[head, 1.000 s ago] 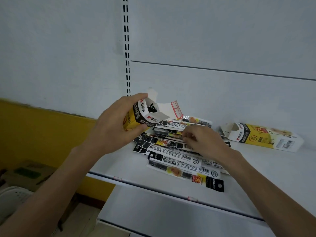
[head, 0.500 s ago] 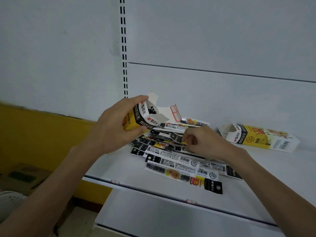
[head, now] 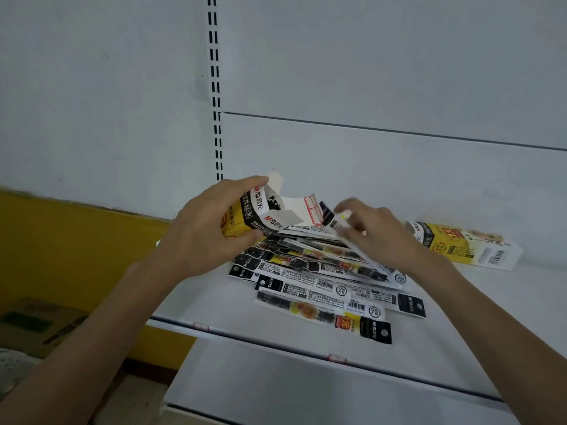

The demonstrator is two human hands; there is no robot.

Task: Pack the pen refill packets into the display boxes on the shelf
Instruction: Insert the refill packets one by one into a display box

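left hand [head: 202,231] grips display box [head: 260,210], mouth rightward | right hand [head: 383,231] pinches packet [head: 329,217], slanted, black end at mouth

Display box [head: 254,210] in left grip [head: 202,231]: "M&G 晨光" on black band, printed twice. Raised packet [head: 327,215] pinched by right grip [head: 377,231]: print blurred. Nearest packet [head: 306,311], below right grip: white "M&G" on black header. Next packet [head: 306,292] behind it: barcode, "99%" circle. Second box [head: 466,243], right of right grip: barcode, small print unreadable.
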